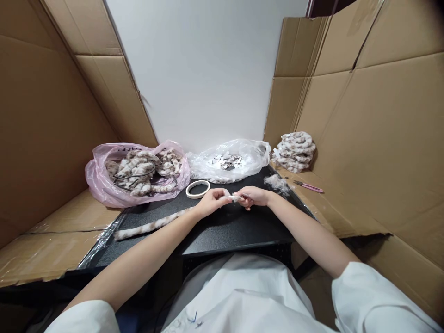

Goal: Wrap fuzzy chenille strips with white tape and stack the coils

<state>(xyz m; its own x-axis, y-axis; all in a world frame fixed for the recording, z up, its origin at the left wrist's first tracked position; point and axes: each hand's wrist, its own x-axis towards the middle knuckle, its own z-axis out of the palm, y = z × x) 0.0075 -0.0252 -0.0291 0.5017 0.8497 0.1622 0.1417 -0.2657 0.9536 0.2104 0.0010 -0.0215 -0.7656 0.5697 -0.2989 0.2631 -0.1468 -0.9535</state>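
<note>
A furry white-and-brown strip (149, 227) lies across the black table and passes behind my left wrist. My left hand (212, 202) is closed, its thumb and fingers pinching what looks like the strip's end, where a small whitish tab (226, 193) sticks up. Right beside it, my right hand (255, 196) is closed too, fingertips pressed together at the white end (235, 198) between the hands. What exactly the right fingers grip is too small to make out. A roll of cream tape (198, 194) lies flat just beyond my left hand.
A pink plastic bag (100, 187) full of furry strips stands at the left. Behind my hands, a clear bag (201, 163) holds small white and dark pieces. To the right are coiled furry strips (296, 151), loose fluff (277, 183) and pink snips (311, 187). Cardboard walls (388, 138) flank the table.
</note>
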